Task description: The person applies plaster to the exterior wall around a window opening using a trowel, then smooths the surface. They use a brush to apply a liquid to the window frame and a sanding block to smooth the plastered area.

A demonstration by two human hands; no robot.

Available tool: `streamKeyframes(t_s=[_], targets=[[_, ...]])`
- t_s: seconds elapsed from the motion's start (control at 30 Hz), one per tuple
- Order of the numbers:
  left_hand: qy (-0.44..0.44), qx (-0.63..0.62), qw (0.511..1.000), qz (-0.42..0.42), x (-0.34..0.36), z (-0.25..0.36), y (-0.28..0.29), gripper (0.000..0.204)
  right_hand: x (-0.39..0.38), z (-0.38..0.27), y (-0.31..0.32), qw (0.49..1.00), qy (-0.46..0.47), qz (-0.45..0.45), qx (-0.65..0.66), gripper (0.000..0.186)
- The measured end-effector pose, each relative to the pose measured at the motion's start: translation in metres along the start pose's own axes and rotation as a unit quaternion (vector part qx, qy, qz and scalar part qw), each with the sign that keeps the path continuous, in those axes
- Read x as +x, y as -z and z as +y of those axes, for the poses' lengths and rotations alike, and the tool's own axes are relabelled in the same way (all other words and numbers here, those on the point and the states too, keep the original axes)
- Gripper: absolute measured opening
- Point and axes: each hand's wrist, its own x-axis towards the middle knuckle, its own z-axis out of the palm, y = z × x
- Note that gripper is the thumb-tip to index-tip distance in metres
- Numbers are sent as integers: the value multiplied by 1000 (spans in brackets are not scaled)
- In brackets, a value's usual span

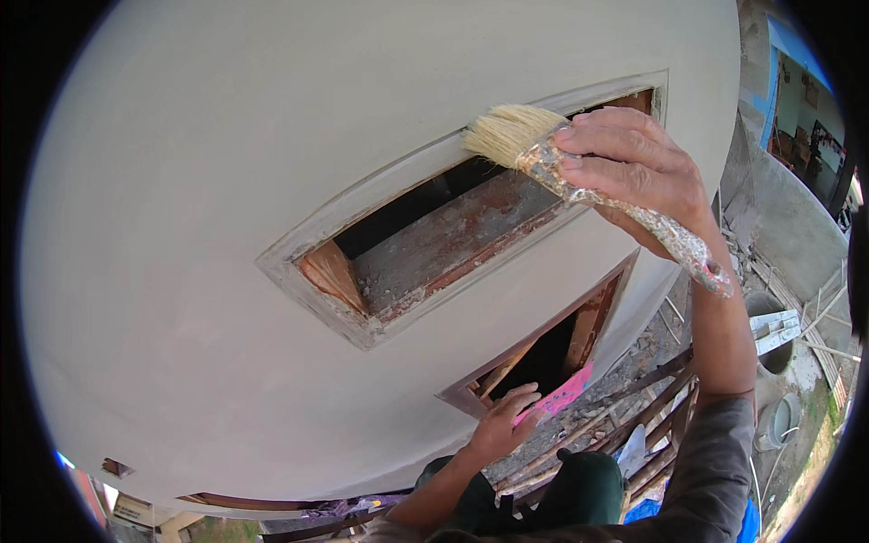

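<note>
My right hand (638, 163) is closed round a wide paintbrush (625, 208) with pale bristles and a paint-crusted handle. The bristle tips meet the upper edge of a frame around a long rectangular opening (453, 240) in the pale wall (181, 226). Grey, dusty material and reddish wood show inside that opening. Lower down, my left hand (502, 425) rests at the edge of a second, brown-framed opening (543, 353), fingers stretched out. Beside its fingertips lies a pink, speckled strip (566, 394); whether the fingers press on it is hidden.
Poles (647, 416) run below me beside my dark-trousered knees (584, 484). At the right stand a bucket (778, 421) and a round concrete-like hole or ring (771, 348). Rubble (747, 240) lies along the wall, near a blue-edged doorway (772, 90).
</note>
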Motion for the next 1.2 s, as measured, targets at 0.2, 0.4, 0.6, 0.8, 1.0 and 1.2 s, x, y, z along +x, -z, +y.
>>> streamKeyframes(t_s=[0.2,0.4,0.6,0.8,1.0,1.2], targets=[[-167,200,948,181,90,114,113,35,-50,62,49,996,-63,-49,-47,38],[-45,419,894,154,138,143,155,43,-84,110,93,984,-135,-60,-96,34],[29,478,867,135,152,146,156,47,-119,149,120,968,-191,-59,-150,37],[30,480,866,134,158,152,156,49,-142,151,130,963,-164,6,-214,35],[28,493,860,131,157,150,155,50,-135,118,92,901,-360,239,-35,43],[29,490,860,140,155,146,154,49,-114,122,48,891,-329,306,-69,42]])
